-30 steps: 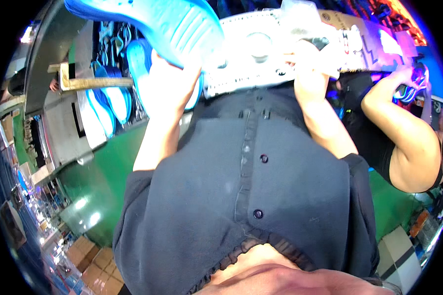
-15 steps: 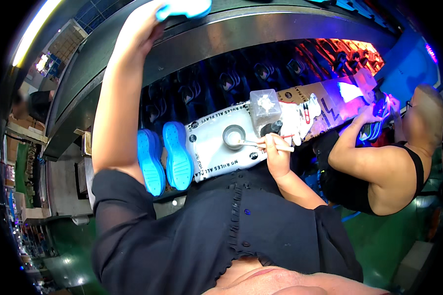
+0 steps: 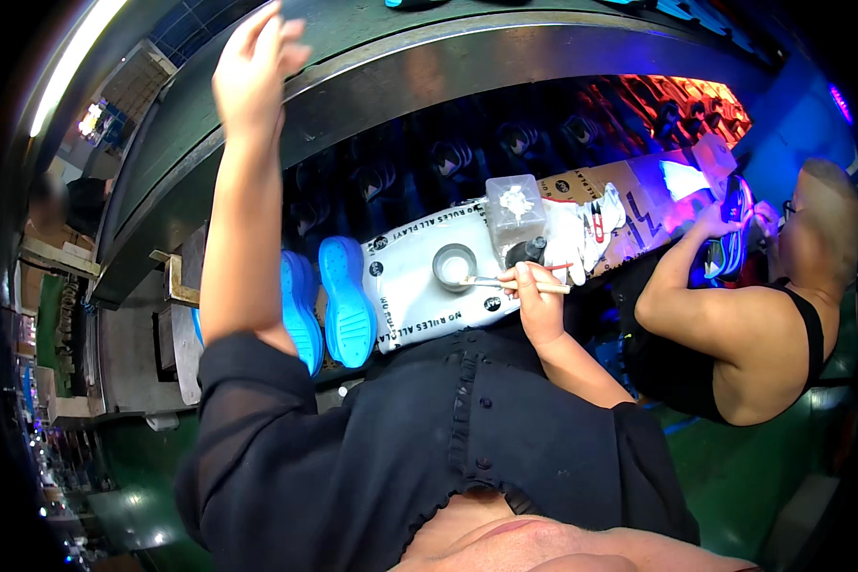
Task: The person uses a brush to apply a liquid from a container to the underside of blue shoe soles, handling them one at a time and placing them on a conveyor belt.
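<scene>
My left hand [image 3: 257,76] is raised over the dark conveyor belt [image 3: 343,48], fingers apart and slightly blurred, with nothing in it. My right hand [image 3: 541,303] grips a paintbrush [image 3: 491,282] by its pale handle. The brush's tip reaches into a small grey bowl [image 3: 455,268] with whitish contents, on the white printed sheet [image 3: 405,310]. Left of the sheet lie a blue shoe sole [image 3: 349,305] and a second blue sole [image 3: 300,310], partly hidden behind my left forearm. Another blue sole [image 3: 415,3] shows at the top edge, on the belt.
A clear plastic box [image 3: 515,208], a dark bottle [image 3: 526,252] and a white cloth or glove [image 3: 596,229] stand beyond my right hand. Dark shoes [image 3: 448,157] line the space under the belt. A co-worker [image 3: 734,324] at the right handles a shoe [image 3: 729,234].
My left hand has let go of a blue sole and drawn back from it. That sole now shows at the top edge, farther right. My right hand and the brush have barely moved.
</scene>
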Demonstrator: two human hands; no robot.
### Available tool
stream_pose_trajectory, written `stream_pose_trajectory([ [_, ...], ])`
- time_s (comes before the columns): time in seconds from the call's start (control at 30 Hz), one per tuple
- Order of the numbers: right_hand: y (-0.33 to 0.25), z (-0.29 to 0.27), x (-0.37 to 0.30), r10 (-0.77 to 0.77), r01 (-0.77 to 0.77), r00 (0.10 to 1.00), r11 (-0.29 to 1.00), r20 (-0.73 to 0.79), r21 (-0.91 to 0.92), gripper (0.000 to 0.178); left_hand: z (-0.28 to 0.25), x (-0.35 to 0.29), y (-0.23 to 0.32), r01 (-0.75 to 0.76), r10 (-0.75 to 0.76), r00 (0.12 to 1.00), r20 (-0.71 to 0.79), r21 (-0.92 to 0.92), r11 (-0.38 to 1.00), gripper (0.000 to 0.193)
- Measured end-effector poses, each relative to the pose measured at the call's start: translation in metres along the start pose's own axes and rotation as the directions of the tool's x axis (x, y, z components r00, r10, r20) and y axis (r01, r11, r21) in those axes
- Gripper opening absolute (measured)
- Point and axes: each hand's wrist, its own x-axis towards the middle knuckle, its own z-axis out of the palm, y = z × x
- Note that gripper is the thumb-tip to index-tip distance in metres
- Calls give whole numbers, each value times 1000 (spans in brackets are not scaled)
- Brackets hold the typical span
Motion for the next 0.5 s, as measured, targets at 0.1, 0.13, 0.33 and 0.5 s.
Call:
stream_pose_trajectory([
  [0.1,6,6,-1,20,-21,999,1000,48,22,32,-60,-85,25,50,-35,998,-42,419,907,22],
  [0.13,7,9,-1,30,-32,998,999,62,32,31,-88,-117,18,72,-62,997,-39,417,906,21],
  [0.33,11,27,0,50,-56,991,998,121,42,32,-232,-317,-23,190,-478,856,-196,980,-61,62],
  [0.5,10,43,-2,53,-56,986,998,157,15,35,-266,-386,-42,561,-697,558,-451,823,-83,67],
])
